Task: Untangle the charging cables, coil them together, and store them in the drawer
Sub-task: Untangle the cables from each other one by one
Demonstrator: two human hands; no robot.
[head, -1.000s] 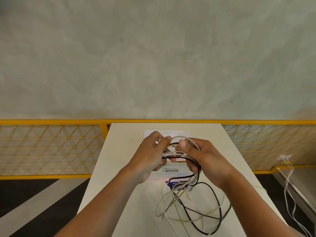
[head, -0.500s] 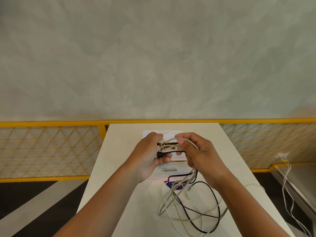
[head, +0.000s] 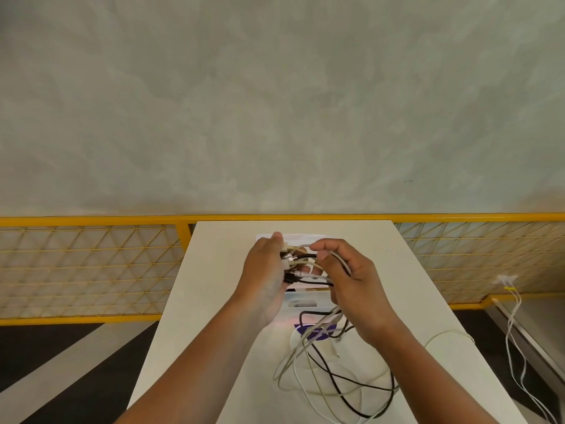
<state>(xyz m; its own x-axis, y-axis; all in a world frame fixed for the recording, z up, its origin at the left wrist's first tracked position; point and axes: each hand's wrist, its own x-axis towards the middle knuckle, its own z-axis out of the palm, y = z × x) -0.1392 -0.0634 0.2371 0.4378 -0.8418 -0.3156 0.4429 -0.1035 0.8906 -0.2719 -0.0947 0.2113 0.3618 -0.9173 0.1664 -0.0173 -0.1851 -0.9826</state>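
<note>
Cables looked limp, light, snag-prone; my left hand pinched the plug ends, right hand curled round strands beside it; I'd grip near those plugs.

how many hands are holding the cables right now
2. The left hand grips the plug ends of the cables above the table; the right hand pinches the strands just beside it. No other hand shows.
</note>
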